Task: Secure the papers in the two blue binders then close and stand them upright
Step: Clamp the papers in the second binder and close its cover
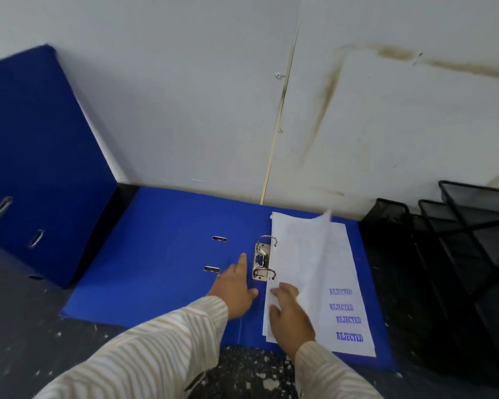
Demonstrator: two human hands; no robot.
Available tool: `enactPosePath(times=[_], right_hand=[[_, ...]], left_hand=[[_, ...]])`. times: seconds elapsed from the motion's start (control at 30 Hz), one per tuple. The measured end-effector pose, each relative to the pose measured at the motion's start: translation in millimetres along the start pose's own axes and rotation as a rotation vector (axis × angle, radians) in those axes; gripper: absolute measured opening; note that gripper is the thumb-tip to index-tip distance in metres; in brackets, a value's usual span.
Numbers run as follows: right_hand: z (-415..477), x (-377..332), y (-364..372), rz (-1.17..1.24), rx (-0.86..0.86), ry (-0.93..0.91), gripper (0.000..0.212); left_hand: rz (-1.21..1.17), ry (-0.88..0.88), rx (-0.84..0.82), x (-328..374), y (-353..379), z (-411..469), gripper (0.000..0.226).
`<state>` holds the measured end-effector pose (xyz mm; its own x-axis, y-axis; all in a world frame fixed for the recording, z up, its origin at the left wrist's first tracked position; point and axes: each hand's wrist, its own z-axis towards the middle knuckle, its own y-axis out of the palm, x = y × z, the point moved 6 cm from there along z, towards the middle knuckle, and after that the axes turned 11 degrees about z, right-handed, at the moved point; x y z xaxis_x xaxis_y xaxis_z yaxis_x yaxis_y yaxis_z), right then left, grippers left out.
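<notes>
Speckled dark desk point(69, 344), open blue binder point(156, 254), right hand point(291, 318) on its papers point(314, 263).

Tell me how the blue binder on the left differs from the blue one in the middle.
The left binder stands upright and closed; the middle binder lies flat and open. The middle binder shows its metal rings and papers; the left binder shows only its cover. Both are blue with two slots in the cover.
</notes>
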<state>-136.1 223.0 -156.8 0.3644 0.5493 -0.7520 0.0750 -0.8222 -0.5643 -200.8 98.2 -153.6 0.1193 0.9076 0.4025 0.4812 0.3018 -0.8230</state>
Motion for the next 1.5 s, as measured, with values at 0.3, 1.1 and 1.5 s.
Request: enactPosePath(times=[0.3, 1.1, 1.5], right_hand=[[-27, -7, 40, -0.371, -0.112, -0.111, 0.048], [-16, -68, 131, -0.506, -0.168, -0.086, 0.060], [-18, -77, 128, -0.404, -0.133, -0.036, 0.057]], left_hand=[[0.044, -0.082, 0.021, -63, 5, -52, 0.079], [-0.032, -0.650, 0.211, -258, -59, -125, 0.070], [-0.296, -0.709, 0.147, -291, -92, -112, 0.039]])
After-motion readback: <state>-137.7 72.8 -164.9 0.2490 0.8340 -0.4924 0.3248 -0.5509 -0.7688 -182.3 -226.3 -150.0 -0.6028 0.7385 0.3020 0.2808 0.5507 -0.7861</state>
